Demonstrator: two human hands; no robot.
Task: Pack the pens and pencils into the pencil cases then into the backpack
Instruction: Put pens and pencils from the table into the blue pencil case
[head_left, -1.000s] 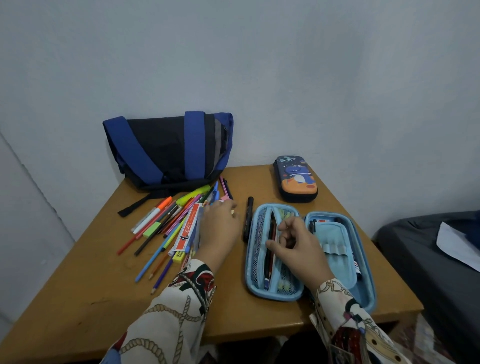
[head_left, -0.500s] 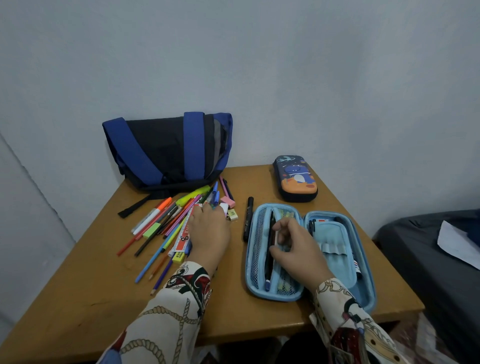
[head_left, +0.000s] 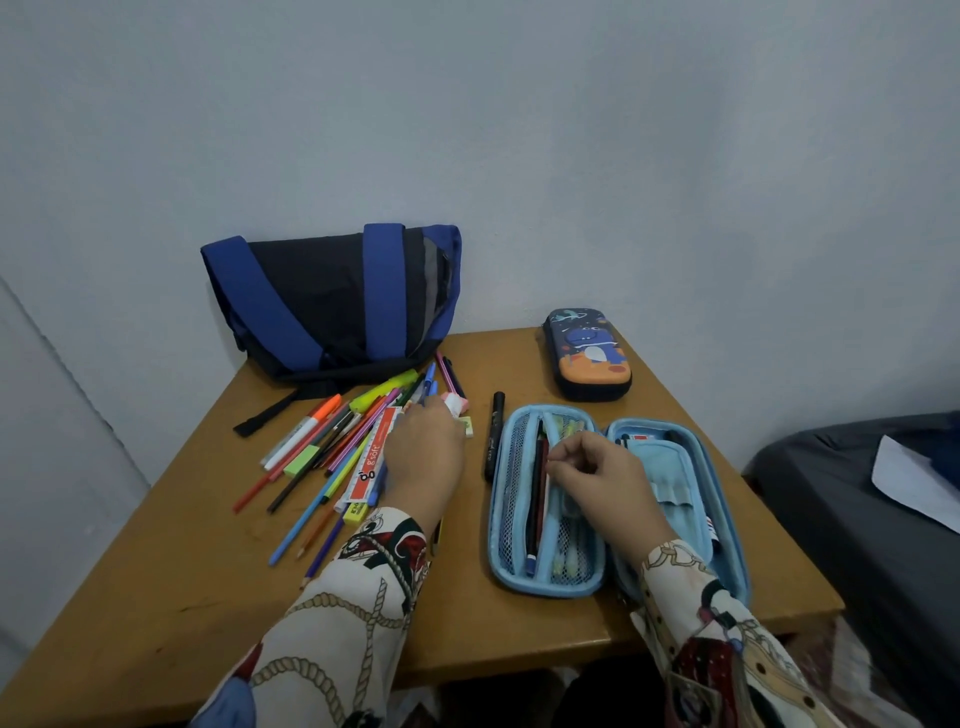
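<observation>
Filling open blue case (head_left: 727, 525)
L hand (head_left: 426, 457) flat on pens (head_left: 332, 447), picking next; R hand (head_left: 597, 475) fingers pinched together, tucking pens behind mesh

Both arms wear long sleeves of one patterned fabric, cream in ground. The left sleeve (head_left: 343, 613) carries tan rope drawn in loops and knots, a dark red patch edged in black near the cuff, and a blue patch low at the near edge. The right sleeve (head_left: 717, 639) shows tan chain-like links at the cuff, then dark red and black shapes with small round tan dots farther up the arm. The left hand (head_left: 426, 457) and right hand (head_left: 602, 478) are bare.
</observation>
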